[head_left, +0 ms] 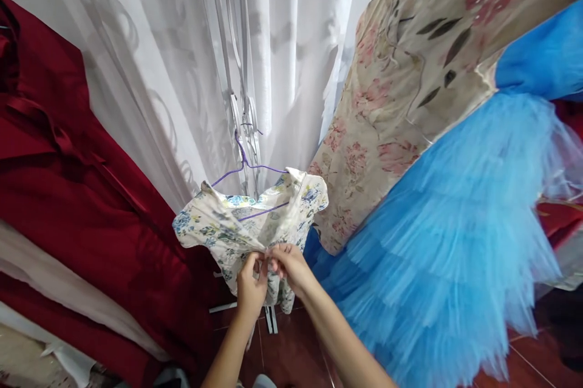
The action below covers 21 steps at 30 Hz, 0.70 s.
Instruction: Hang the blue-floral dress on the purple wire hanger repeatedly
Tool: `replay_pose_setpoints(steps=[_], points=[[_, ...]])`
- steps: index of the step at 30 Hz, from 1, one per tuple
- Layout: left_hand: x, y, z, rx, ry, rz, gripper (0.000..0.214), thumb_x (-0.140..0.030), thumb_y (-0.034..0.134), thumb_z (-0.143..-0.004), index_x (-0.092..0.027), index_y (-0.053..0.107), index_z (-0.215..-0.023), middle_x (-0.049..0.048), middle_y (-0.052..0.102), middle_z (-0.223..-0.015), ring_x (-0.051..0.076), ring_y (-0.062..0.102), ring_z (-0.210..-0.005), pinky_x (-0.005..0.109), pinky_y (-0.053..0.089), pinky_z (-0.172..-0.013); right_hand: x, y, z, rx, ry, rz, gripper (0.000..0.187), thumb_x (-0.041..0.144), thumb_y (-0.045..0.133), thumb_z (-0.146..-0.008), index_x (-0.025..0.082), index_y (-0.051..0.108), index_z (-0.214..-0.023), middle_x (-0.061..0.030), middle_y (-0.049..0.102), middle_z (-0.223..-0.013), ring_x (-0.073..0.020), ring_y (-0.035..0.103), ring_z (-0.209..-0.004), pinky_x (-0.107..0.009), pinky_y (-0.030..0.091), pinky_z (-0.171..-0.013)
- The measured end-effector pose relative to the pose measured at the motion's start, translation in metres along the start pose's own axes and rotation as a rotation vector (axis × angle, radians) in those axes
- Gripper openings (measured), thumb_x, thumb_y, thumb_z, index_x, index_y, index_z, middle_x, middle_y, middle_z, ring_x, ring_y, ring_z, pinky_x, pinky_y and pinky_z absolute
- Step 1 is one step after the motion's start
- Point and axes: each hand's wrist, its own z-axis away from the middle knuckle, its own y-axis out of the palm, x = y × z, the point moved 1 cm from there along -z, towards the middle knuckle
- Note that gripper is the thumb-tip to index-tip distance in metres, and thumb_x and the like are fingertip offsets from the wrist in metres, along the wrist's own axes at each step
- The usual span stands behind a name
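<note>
A white blouse with a blue floral print (214,224) hangs on a thin purple hanger (245,160), its neckline open in a V. At the bottom of that V, my left hand (252,282) pinches the front edge of the cloth. My right hand (288,263) grips the same spot from the other side, fingertips meeting those of the left. Whatever small fastening may lie between the fingertips is hidden. The lower part of the blouse hangs behind my hands and wrists.
White curtains (159,60) and a metal stand (241,84) are behind the blouse. A dark red garment (113,212) hangs at left. A beige floral dress (378,115) and a tiered blue tulle dress (437,242) hang at right, above red floor tiles (296,345).
</note>
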Motion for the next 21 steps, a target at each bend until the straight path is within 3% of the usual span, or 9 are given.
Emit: replay_pose_setpoints(steps=[3, 7, 12, 15, 17, 19, 21], points=[[-0.006, -0.004, 0.009, 0.035, 0.050, -0.113, 0.016, -0.030, 0.050, -0.090, -0.019, 0.059, -0.082, 0.0017, 0.054, -0.069, 0.017, 0.053, -0.065, 0.028, 0.043, -0.064, 0.050, 0.000, -0.013, 0.030, -0.087, -0.054, 0.027, 0.035, 0.071, -0.069, 0.017, 0.056, -0.055, 0.0042, 0.051, -0.042, -0.0039, 0.030, -0.033, -0.020, 0.018, -0.035], [-0.007, -0.016, 0.017, 0.078, 0.081, -0.150, 0.014, -0.027, 0.049, -0.090, -0.020, 0.056, -0.081, 0.0041, 0.060, -0.077, 0.019, 0.060, -0.074, 0.028, 0.046, -0.067, 0.111, 0.022, -0.033, 0.090, -0.241, -0.162, 0.027, 0.032, 0.074, -0.065, 0.016, 0.055, -0.053, 0.0053, 0.049, -0.043, -0.0036, 0.029, -0.034, -0.020, 0.017, -0.034], [-0.006, -0.028, 0.009, 0.202, 0.104, -0.133, 0.012, -0.015, 0.057, -0.080, -0.020, 0.055, -0.069, -0.0003, 0.059, -0.063, 0.016, 0.059, -0.057, 0.025, 0.045, -0.055, 0.137, 0.046, -0.037, 0.044, -0.378, -0.185, 0.019, 0.030, 0.070, -0.068, 0.016, 0.059, -0.059, 0.0051, 0.053, -0.044, -0.0041, 0.033, -0.034, -0.019, 0.023, -0.034], [-0.025, -0.050, -0.019, 0.244, 0.143, -0.089, 0.009, -0.018, 0.060, -0.083, -0.019, 0.061, -0.074, -0.0005, 0.063, -0.065, 0.015, 0.061, -0.058, 0.024, 0.047, -0.056, 0.132, 0.047, -0.029, 0.016, -0.414, -0.124, 0.016, 0.029, 0.068, -0.070, 0.015, 0.063, -0.065, 0.0052, 0.054, -0.042, -0.0057, 0.037, -0.032, -0.019, 0.027, -0.034], [-0.053, -0.073, -0.049, 0.170, 0.199, -0.059, 0.011, -0.025, 0.056, -0.091, -0.019, 0.064, -0.095, 0.0023, 0.067, -0.083, 0.016, 0.065, -0.076, 0.027, 0.051, -0.071, 0.130, 0.044, -0.023, 0.016, -0.423, -0.061, 0.016, 0.030, 0.068, -0.072, 0.016, 0.062, -0.068, 0.0053, 0.054, -0.041, -0.0066, 0.038, -0.032, -0.020, 0.029, -0.035], [-0.086, -0.095, -0.083, -0.047, 0.325, -0.037, 0.025, -0.028, 0.054, -0.094, -0.018, 0.061, -0.116, 0.0019, 0.066, -0.084, 0.016, 0.064, -0.078, 0.028, 0.051, -0.076, 0.131, 0.043, -0.018, 0.023, -0.444, 0.007, 0.019, 0.032, 0.068, -0.074, 0.016, 0.061, -0.069, 0.0053, 0.054, -0.041, -0.0067, 0.039, -0.033, -0.020, 0.030, -0.037], [-0.117, -0.106, -0.114, -0.029, 0.437, -0.104, 0.027, -0.029, 0.051, -0.097, -0.019, 0.061, -0.121, 0.0021, 0.066, -0.089, 0.014, 0.062, -0.077, 0.027, 0.050, -0.075, 0.133, 0.043, -0.016, 0.034, -0.479, 0.062, 0.021, 0.035, 0.068, -0.076, 0.016, 0.060, -0.071, 0.0056, 0.053, -0.041, -0.0067, 0.038, -0.034, -0.020, 0.029, -0.038]])
